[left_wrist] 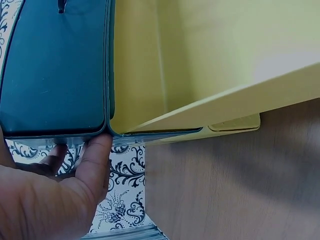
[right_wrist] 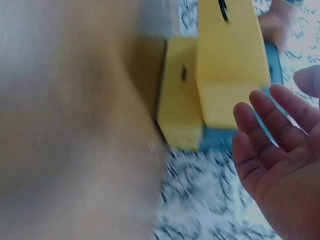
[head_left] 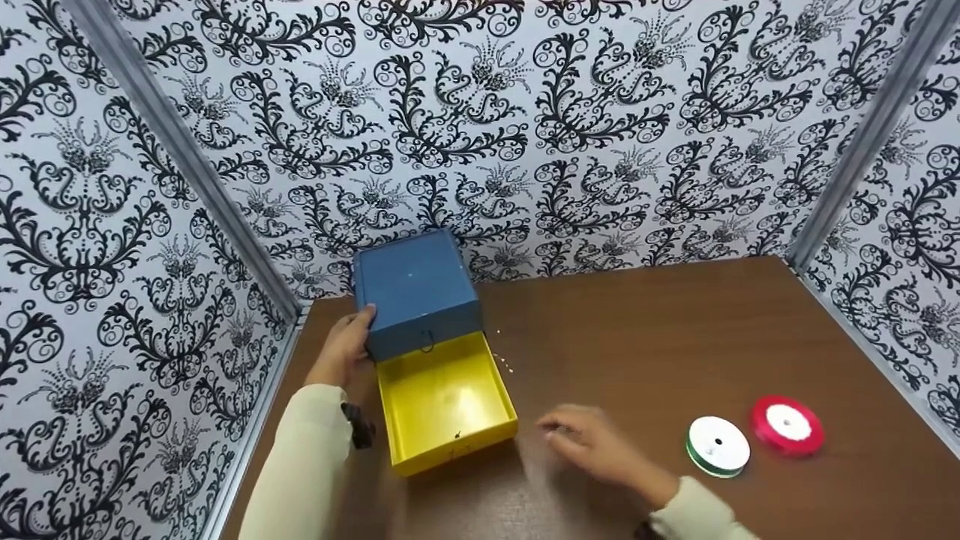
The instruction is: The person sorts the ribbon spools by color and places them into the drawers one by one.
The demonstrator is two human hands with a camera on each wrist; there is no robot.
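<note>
A blue box (head_left: 416, 281) stands at the back left of the table, with an empty yellow drawer (head_left: 450, 405) pulled out towards the front. My left hand (head_left: 349, 341) touches the box's left side; in the left wrist view the hand (left_wrist: 65, 195) has its fingertips against that side, beside the blue front (left_wrist: 55, 70). To the right of the drawer my right hand (head_left: 600, 450) hovers, holding nothing. Its fingers are loosely bent in the right wrist view, where the hand (right_wrist: 285, 150) is apart from a second, less extended yellow drawer (right_wrist: 180, 95).
A white spool with green ribbon (head_left: 718, 446) and a red ribbon spool (head_left: 787, 426) lie at the right of the brown table (head_left: 615, 330). Small pale bits (head_left: 504, 363) lie by the box's right side. Patterned walls (head_left: 525, 150) stand behind and at both sides.
</note>
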